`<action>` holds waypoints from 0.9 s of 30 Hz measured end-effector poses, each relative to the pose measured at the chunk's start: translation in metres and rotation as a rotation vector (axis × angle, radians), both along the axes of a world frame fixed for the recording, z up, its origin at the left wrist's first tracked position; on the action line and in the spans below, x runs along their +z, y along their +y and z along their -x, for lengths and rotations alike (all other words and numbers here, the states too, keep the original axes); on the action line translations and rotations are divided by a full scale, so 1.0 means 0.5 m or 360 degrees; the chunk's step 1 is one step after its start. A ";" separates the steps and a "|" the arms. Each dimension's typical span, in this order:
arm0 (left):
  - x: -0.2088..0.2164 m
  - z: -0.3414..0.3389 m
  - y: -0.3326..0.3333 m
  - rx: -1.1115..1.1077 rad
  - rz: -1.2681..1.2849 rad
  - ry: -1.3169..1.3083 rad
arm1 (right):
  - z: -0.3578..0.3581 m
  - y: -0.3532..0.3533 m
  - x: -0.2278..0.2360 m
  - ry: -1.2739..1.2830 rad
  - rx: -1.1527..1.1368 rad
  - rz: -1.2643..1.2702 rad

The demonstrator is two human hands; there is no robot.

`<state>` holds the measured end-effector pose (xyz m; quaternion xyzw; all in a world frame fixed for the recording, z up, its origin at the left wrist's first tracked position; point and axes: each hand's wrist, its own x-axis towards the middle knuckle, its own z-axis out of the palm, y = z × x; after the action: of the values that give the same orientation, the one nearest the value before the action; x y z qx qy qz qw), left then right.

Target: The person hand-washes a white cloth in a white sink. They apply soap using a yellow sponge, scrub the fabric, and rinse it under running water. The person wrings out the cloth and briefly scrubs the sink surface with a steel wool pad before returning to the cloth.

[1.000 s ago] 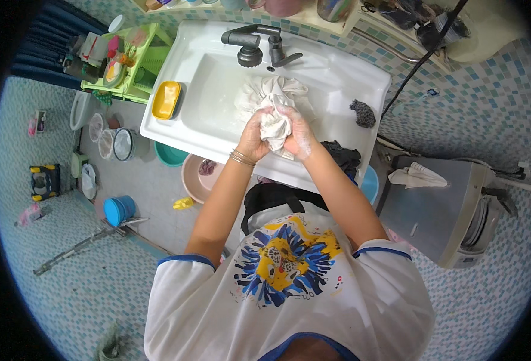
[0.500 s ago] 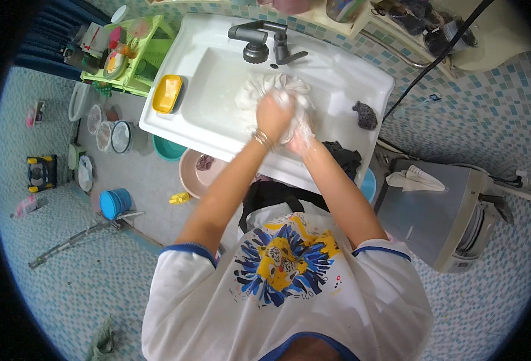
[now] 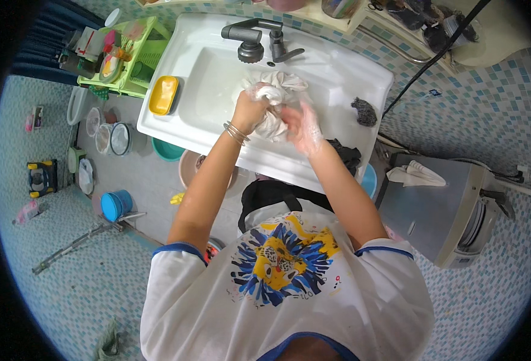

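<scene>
A wet, bunched white cloth [image 3: 274, 125] lies in the white sink [image 3: 208, 135], below the dark grey faucet [image 3: 250, 48]. My left hand [image 3: 250, 112], with bangles at its wrist, is closed around a twisted part of the cloth. To the right of it, my right hand [image 3: 303, 128] is open with its fingers apart. White suds coat its back and wrist. Its fingertips come close to the cloth's right side; whether they touch it I cannot tell.
A yellow soap dish [image 3: 164, 95] stands on the sink's left rim. On the right lie a dark mesh scrubber [image 3: 364, 112] and black cloth [image 3: 345, 155]. Basins, including a pink one [image 3: 188, 168], sit on the floor below. A grey-topped appliance [image 3: 422, 207] stands at right.
My hands were pressed together on the cloth and have parted. The left has shifted left, keeping its hold, while the right has let go and opened.
</scene>
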<state>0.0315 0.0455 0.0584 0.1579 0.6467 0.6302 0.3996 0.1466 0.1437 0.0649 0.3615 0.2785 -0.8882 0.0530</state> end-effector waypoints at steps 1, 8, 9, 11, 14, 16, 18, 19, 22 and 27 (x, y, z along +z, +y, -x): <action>0.009 -0.010 0.000 0.0084 -0.0180 -0.0209 | -0.004 -0.013 -0.004 -0.0300 -0.0038 0.0047; 0.037 -0.103 -0.014 0.0268 -0.0349 0.0106 | 0.007 -0.028 -0.057 0.0831 -0.0156 0.0945; 0.000 -0.124 -0.004 0.0365 -0.0028 0.1137 | 0.020 -0.013 -0.063 0.0788 -0.0155 0.0343; 0.021 -0.156 0.022 0.0147 0.0182 0.1939 | 0.047 0.000 -0.153 0.1081 -0.0171 0.0962; -0.003 -0.089 0.041 0.0379 0.0449 0.1381 | 0.068 -0.038 -0.071 0.0961 -0.0410 0.0934; -0.008 -0.069 0.044 0.0423 0.0456 0.1138 | 0.076 -0.042 -0.071 0.0998 -0.0469 0.0683; 0.012 -0.099 0.045 0.0308 0.0311 0.1384 | 0.084 -0.011 -0.240 0.0873 -0.0447 0.0442; 0.018 -0.118 0.035 0.0259 0.0257 0.1502 | 0.078 -0.008 -0.216 0.0838 -0.0375 0.0634; 0.036 -0.137 0.029 0.0345 0.0204 0.1520 | 0.067 -0.006 -0.102 0.0619 -0.0248 0.0284; -0.088 -0.043 0.022 0.0513 -0.0042 0.1013 | 0.101 0.019 -0.169 0.0931 -0.0431 0.0352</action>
<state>0.0528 0.0565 0.0143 0.2476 0.7471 0.6127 0.0715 0.0962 0.1532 -0.0197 0.1170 0.1333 -0.9781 -0.1088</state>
